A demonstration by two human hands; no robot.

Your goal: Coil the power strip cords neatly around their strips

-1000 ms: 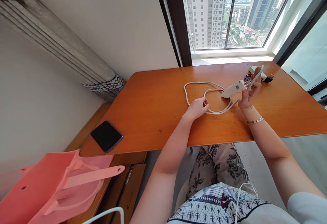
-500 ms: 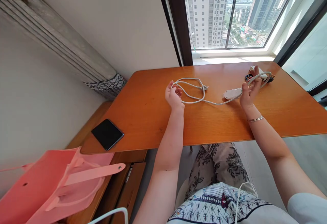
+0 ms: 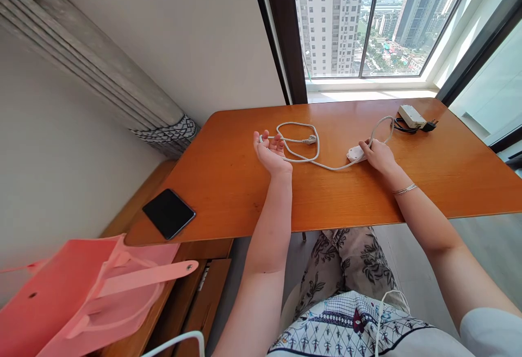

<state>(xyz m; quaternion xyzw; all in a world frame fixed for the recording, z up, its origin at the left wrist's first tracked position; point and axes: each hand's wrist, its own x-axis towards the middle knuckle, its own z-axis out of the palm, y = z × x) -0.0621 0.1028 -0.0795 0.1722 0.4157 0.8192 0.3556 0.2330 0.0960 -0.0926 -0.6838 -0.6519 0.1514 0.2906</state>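
A white power strip (image 3: 354,154) lies on the wooden table (image 3: 228,183), its right end covered by my right hand (image 3: 379,157). That hand is closed, palm down, around the covered end, with part of the strip's white cord (image 3: 335,169) at its fingers. The cord arches up behind this hand and runs left in loose loops. My left hand (image 3: 273,155) is turned palm up, with its half-curled fingers holding the left end of a loop. The cord's plug (image 3: 310,139) rests inside the loops, just right of my left hand.
A white adapter box (image 3: 411,116) with a black cord and black plug (image 3: 429,126) sits at the far right. A dark phone or tablet (image 3: 168,213) lies near the left edge. Beside the table is a pink bag (image 3: 118,292); a window stands behind.
My right hand has moved down and left from its raised hold on the cord to the power strip. My left hand has shifted slightly left, and the loops moved with it.
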